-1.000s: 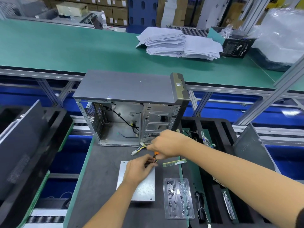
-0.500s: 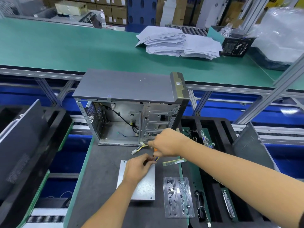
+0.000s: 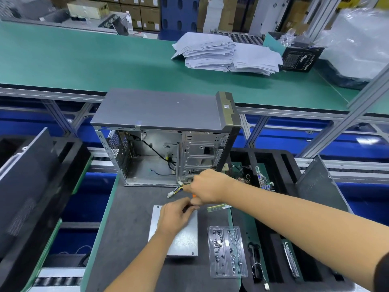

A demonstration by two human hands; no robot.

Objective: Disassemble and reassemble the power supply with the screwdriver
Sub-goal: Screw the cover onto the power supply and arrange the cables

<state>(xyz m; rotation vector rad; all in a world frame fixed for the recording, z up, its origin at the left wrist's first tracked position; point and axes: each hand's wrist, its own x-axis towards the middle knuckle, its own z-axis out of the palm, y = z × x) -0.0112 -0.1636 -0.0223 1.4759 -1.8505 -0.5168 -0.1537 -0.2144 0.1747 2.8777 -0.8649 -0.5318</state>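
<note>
Fingers of the right hand (image 3: 207, 189) are curled round an orange-handled screwdriver (image 3: 194, 196), of which only a sliver of the handle is seen, held just above the far edge of the power supply (image 3: 181, 239). The power supply, a flat silver metal box, is laid on the dark grey mat (image 3: 126, 218) in front of the open computer case (image 3: 164, 140), with its cable bundle (image 3: 175, 190) trailing toward the case. The left hand (image 3: 175, 214) is rested on the box's far end, its fingers bent round something dark, possibly the screwdriver shaft, though this cannot be told for certain. A memory stick (image 3: 219, 207) is seen just right of the hands, and a clear screw tray (image 3: 227, 251) is placed beside the power supply's right side.
</note>
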